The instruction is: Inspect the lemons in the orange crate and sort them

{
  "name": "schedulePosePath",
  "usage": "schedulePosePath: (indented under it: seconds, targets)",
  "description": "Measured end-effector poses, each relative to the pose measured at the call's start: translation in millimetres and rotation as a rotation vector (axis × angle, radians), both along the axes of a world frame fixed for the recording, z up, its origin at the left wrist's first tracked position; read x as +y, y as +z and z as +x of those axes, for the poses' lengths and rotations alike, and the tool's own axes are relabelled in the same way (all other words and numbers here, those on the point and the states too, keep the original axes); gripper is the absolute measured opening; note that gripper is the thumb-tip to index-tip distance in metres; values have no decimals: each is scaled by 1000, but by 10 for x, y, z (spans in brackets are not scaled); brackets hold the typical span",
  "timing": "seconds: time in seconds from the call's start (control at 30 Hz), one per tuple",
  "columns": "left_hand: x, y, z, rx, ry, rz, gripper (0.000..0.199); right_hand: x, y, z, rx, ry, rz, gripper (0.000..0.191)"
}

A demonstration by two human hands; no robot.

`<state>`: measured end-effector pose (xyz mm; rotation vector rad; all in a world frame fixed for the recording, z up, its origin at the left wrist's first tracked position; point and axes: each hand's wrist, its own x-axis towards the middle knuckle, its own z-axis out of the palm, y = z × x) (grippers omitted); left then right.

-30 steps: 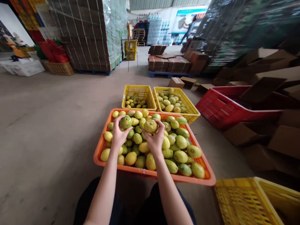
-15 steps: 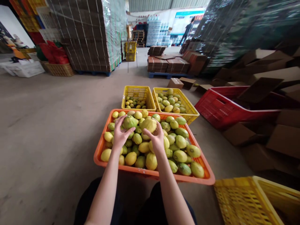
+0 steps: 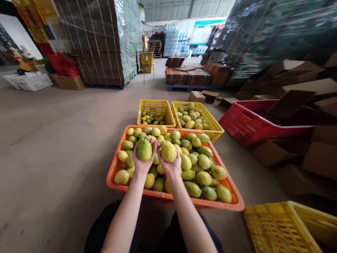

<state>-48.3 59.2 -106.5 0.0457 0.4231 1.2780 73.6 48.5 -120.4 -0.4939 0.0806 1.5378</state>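
My left hand (image 3: pixel 142 163) is palm up and holds a green fruit (image 3: pixel 144 150). Right beside it, my right hand (image 3: pixel 171 166) cradles a yellow fruit (image 3: pixel 168 151), also palm up. The fingertips of both hands nearly meet between the two fruits. Both hands are above an orange crate (image 3: pixel 229 175) filled with several green and yellow fruits, such as a long green one (image 3: pixel 192 189) near the front rim. My forearms cover part of the crate's front edge.
Behind the orange crate are two yellow crates (image 3: pixel 156 101) (image 3: pixel 210 114) with fruit. A red crate (image 3: pixel 244 123) and loose cardboard boxes (image 3: pixel 319 151) lie at the right. Another yellow crate (image 3: pixel 271 225) stands at the lower right. Wrapped stacks and a person (image 3: pixel 212 37) are farther back.
Both hands have turned palm up and moved closer together, slightly lower in view, each still with its fruit. The view has tilted a little upward.
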Motion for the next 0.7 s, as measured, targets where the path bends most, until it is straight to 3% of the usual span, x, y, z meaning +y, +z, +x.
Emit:
schedulePosePath:
  seconds: [0.23,0.43,0.7]
  targets:
    - [59,-149,27,-15,52,-22,32,-24,-58,-152,45,-114,10,37]
    - [23,-87,72,15,85,-100,34,-23,-98,-129,-121,-181,56,23]
    - [21,-50,88,-27,115,-145,34,-34,-50,-79,-46,-202,6,25]
